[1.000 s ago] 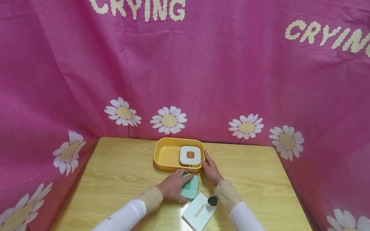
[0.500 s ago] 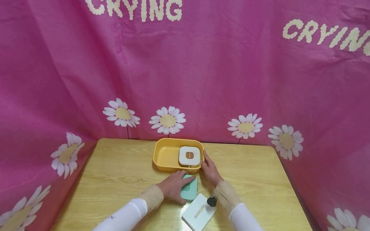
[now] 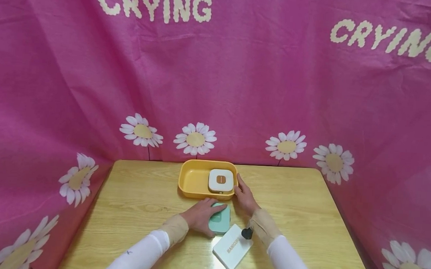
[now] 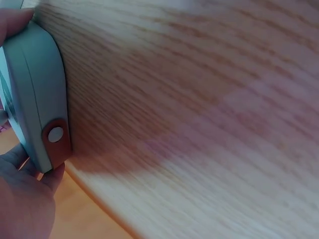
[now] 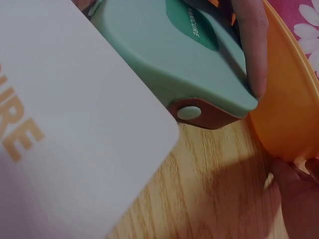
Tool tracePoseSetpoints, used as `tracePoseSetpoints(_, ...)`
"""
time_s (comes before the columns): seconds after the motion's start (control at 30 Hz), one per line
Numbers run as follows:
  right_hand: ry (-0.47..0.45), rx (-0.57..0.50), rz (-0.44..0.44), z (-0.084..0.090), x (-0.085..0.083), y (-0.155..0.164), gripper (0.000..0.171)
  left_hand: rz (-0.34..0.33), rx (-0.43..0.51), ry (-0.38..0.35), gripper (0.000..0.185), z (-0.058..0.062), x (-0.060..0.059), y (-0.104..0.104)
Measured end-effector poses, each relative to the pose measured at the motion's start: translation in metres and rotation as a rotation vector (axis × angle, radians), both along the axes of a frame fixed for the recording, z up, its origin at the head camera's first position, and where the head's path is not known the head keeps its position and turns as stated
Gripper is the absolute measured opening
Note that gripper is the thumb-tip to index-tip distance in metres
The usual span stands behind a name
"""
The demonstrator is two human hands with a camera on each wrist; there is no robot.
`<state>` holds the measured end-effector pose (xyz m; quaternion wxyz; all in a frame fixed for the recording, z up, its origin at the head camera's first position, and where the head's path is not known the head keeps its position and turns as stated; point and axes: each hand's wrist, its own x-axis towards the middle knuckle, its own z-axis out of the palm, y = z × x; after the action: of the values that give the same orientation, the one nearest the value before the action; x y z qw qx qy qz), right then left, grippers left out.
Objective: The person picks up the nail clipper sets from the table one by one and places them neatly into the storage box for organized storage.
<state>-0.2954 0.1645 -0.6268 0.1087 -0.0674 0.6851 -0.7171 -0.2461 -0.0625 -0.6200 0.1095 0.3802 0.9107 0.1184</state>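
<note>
A mint green case [image 3: 220, 222] with a brown snap tab lies on the wooden table [image 3: 140, 199], just in front of a yellow tray [image 3: 193, 181]. My left hand [image 3: 199, 216] grips this case from its left side. In the left wrist view, fingers hold the green case [image 4: 37, 94] at top and bottom. In the right wrist view, a finger lies over the green case [image 5: 169, 55]. My right hand [image 3: 244, 196] rests with straight fingers against the tray's right end, touching the tray [image 5: 286, 99]. A white square case [image 3: 220, 181] with a brown centre sits inside the tray.
A white box [image 3: 232, 247] printed MANICURE lies near the table's front edge, between my forearms; it fills the left of the right wrist view as the white box [image 5: 65, 149]. Pink daisy-print cloth [image 3: 217, 90] hangs close round the back and sides of the table.
</note>
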Motion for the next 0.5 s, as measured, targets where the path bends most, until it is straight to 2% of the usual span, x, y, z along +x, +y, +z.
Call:
tracePoseSetpoints(0.23, 0.093, 0.236, -0.036, 0.0, -0.0003, 0.004, 0.061, -0.009, 0.031, 0.013, 0.113, 0.0011, 0.0045, -0.0039)
tracePoseSetpoints(0.37, 0.108, 0.249, -0.039, 0.0, -0.0014, 0.0041, 0.06, 0.002, 0.033, 0.007, 0.112, -0.0006, 0.006, -0.006)
tracePoseSetpoints(0.5, 0.096, 0.196, -0.039, -0.001, -0.0031, 0.0019, 0.06, 0.009, 0.032, -0.006, 0.112, 0.0009, 0.007, -0.0076)
